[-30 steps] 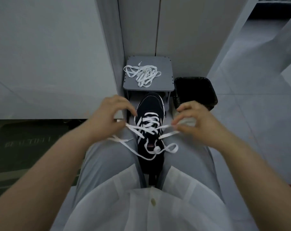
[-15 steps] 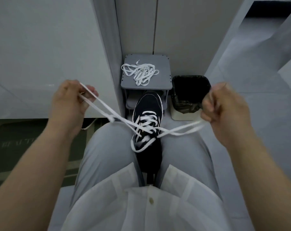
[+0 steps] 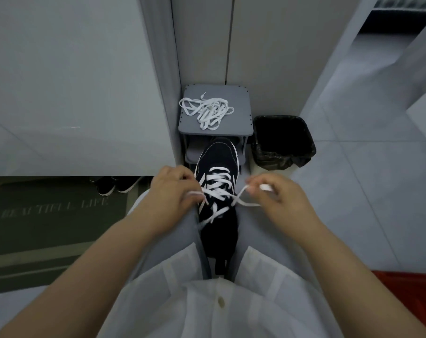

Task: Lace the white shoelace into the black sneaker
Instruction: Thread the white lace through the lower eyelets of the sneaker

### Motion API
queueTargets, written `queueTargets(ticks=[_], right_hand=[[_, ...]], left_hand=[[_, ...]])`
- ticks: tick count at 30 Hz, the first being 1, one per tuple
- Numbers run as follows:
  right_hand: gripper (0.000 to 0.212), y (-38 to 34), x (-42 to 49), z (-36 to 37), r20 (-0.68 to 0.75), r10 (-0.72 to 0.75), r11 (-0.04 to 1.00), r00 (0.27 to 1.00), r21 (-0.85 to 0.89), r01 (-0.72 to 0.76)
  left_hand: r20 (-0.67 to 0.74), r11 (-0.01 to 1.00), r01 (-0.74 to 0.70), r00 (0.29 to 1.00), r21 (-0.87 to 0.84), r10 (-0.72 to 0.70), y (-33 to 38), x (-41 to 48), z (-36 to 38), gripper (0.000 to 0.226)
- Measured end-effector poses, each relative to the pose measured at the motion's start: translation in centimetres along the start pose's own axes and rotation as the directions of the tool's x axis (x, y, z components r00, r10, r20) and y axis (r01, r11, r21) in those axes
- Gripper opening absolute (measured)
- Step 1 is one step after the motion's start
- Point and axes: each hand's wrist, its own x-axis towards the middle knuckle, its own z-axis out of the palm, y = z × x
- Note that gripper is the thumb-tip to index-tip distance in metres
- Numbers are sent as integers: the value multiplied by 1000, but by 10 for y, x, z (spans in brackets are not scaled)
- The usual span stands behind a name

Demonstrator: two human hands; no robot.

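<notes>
Bin (image 3: 304,132) at 2 o'clock from the sneaker toe: square, black liner bag, rim crumpled on the near side; inside is too dark to tell any contents. Grey stool (image 3: 241,106) at 12 o'clock, its top holds a loose pile of spare white lace (image 3: 207,113), tangled, lying toward the top's left half; lower shelf is partly hidden by the shoe. Black sneaker (image 3: 218,153) sits between the person's knees, toe pointing to 12 o'clock and tucked under the stool's front edge; dark upper, thin white sole line, white stripes on the left side. White shoelace (image 3: 218,185) is flat and wide, threaded in several crossed rows over the tongue, and the two ends cross just below the lowest row. Left hand (image 3: 172,189) at 9 o'clock of the lacing, fingers curled, pinching one end. Right hand (image 3: 277,196) at 3 o'clock, thumb and forefinger pinching the other end, with a slack loop running back to the shoe. One strand trails toward 7 o'clock across the sneaker opening. Doormat (image 3: 55,215) at 9 o'clock, with a pair of shoes (image 3: 116,186) at its far edge.
</notes>
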Motion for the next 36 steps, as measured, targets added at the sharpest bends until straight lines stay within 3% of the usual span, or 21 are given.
queueTargets(ticks=[1,3,5,6,7,9,10,12,14,16,17,19,20,22,25,29,33,36], right_hand=[[22,-7,-1,-7,-12,80,959,997,272,-73],[22,-18,-4,-22,1,140,709,990,698,-101],[18,-23,-7,-29,-31,205,511,978,856,-80],[21,-25,-8,-30,-46,243,489,969,868,-81],[25,-24,-9,-27,-63,261,525,963,847,-87],[25,-19,-10,-19,-74,185,764,980,639,-96],[26,-14,-11,-14,-42,130,884,991,457,-96],[37,-8,-13,-6,57,84,980,995,178,-93],[46,-9,-11,-3,143,59,974,988,208,-89],[37,-16,-5,2,197,87,933,977,327,-149],[28,-17,-1,7,181,108,943,978,292,-158],[20,-13,8,17,129,124,991,984,-61,-117],[21,-12,10,22,134,145,964,980,-244,-109],[21,-9,10,28,101,165,915,981,-387,-114],[20,-8,10,31,40,133,918,990,-383,-108],[19,-7,17,38,69,199,896,978,-416,-153],[22,-8,24,44,36,276,923,960,-289,-255],[17,-10,28,44,128,278,937,952,-256,-239]], left_hand=[[-55,991,34,998,-131,-42,-2,1,-6,42],[-128,894,109,975,-435,-182,-2,1,-22,19],[-245,816,128,918,-564,-312,3,-5,-31,15],[-335,846,116,884,-521,-327,5,-8,-33,14],[-400,885,111,862,-451,-312,6,-10,-34,14],[-396,926,108,881,-362,-258,9,-9,-30,18],[-319,927,122,916,-355,-242,11,-8,-25,20],[-89,920,160,975,-357,-204,17,-6,-15,24],[55,937,135,991,-324,-124,22,-5,-3,31],[52,955,91,995,-284,-79,25,-2,5,18],[34,955,96,995,-280,-90,26,0,7,8],[7,942,165,985,-293,-171,27,4,10,6],[1,933,208,976,-294,-217,26,5,12,9],[32,909,290,955,-300,-295,25,7,12,13],[84,874,367,929,-318,-360,25,9,14,14],[102,900,377,926,-220,-363,30,11,18,21],[163,901,371,926,-228,-340,32,12,22,19],[165,925,307,947,-225,-274,34,13,15,12]])
